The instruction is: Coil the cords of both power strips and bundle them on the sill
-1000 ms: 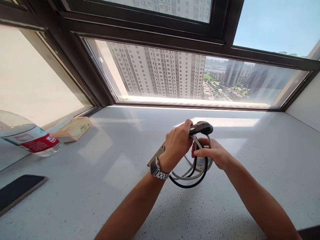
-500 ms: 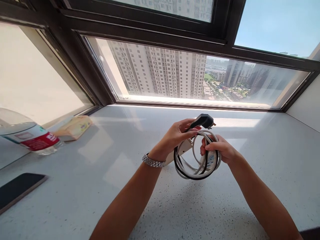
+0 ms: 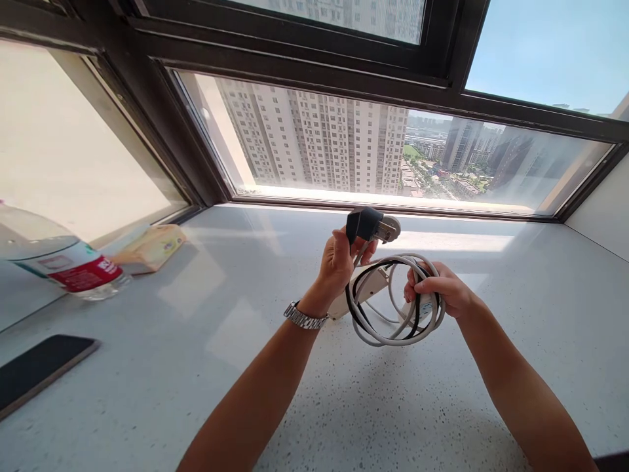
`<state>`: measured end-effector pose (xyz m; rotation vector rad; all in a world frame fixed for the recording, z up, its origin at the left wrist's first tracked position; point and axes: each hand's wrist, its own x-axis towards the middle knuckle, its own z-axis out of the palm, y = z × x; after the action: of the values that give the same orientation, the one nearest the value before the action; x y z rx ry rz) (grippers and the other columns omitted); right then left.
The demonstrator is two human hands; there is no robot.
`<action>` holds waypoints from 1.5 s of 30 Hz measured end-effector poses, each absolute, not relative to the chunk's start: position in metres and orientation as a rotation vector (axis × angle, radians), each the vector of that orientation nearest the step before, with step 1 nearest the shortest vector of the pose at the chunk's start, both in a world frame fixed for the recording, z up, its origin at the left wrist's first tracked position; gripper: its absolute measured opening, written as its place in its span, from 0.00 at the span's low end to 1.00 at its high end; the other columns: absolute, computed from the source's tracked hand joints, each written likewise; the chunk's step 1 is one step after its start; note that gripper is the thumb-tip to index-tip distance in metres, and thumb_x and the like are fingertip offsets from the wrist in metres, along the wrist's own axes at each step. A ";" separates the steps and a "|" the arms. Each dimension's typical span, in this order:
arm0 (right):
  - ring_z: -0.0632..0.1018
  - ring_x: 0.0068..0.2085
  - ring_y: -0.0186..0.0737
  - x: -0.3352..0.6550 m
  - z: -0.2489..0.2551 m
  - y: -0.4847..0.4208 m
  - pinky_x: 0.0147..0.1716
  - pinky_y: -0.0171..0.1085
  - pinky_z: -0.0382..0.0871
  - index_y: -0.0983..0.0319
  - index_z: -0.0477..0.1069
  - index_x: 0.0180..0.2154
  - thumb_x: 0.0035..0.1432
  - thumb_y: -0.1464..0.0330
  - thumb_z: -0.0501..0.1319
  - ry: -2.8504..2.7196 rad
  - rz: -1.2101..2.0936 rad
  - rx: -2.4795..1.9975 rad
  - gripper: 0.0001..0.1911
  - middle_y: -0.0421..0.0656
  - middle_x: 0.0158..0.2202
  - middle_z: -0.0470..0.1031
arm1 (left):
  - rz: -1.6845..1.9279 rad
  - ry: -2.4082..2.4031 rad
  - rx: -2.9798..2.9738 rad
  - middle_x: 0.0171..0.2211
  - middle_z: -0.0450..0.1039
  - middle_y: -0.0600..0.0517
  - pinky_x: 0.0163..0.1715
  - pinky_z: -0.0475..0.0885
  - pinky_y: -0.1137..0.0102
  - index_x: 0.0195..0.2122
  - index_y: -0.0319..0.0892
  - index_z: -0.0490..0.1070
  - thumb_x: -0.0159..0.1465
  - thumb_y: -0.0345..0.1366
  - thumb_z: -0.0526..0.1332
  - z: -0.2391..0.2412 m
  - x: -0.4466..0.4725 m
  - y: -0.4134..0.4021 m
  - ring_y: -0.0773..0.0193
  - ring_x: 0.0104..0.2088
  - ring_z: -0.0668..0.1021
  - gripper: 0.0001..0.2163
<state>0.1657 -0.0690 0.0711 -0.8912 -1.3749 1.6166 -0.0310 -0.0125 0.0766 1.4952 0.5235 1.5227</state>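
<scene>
My left hand (image 3: 337, 262), with a metal watch on its wrist, is closed on a black plug (image 3: 362, 225). A pale, rounded plug piece with metal prongs (image 3: 388, 229) shows right beside it. My right hand (image 3: 445, 288) grips a loose coil of white and black cables (image 3: 366, 334) at its right side. Behind the coil lies a white power strip (image 3: 371, 288), partly covered by the loops and my left hand. A pale part with blue marks (image 3: 426, 305) shows behind the cables under my right fingers; its kind is unclear.
A speckled white counter (image 3: 236, 406) runs up to the window frame (image 3: 295, 204). On the left are a clear bottle with a red label (image 3: 88, 272), a soft tissue pack (image 3: 154, 249) and a dark phone (image 3: 44, 367).
My left hand has raised and turned the black plug, and its thumb now points up. The pale pronged piece has come into sight. The coil has shifted slightly right with my right hand.
</scene>
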 end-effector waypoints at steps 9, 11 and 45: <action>0.70 0.22 0.34 0.179 0.087 -0.074 0.22 0.33 0.63 0.64 0.71 0.26 0.40 0.68 0.64 -1.381 1.436 -0.950 0.07 0.39 0.20 0.72 | 1.061 0.560 2.280 0.24 0.74 0.50 0.21 0.62 0.73 0.38 0.39 0.79 0.54 0.52 0.66 0.101 -0.054 -0.029 0.69 0.20 0.68 0.21; 0.69 0.21 0.33 0.180 0.091 -0.076 0.21 0.33 0.62 0.64 0.71 0.25 0.40 0.67 0.63 -1.404 1.397 -0.990 0.07 0.40 0.21 0.73 | 1.000 0.676 2.436 0.24 0.73 0.51 0.22 0.62 0.74 0.41 0.38 0.78 0.57 0.48 0.65 0.104 -0.054 -0.032 0.70 0.21 0.69 0.18; 0.62 0.24 0.33 0.142 0.092 -0.094 0.24 0.34 0.48 0.60 0.60 0.24 0.55 0.65 0.55 -1.990 0.281 -1.792 0.10 0.38 0.22 0.66 | 0.817 0.350 1.250 0.30 0.70 0.52 0.37 0.67 0.71 0.32 0.40 0.72 0.55 0.37 0.64 0.052 0.003 -0.029 0.66 0.34 0.73 0.06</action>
<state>0.1419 -0.0944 0.0916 -1.7915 -1.9902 0.2811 0.0029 -0.0287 0.0517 1.2504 0.3500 0.8175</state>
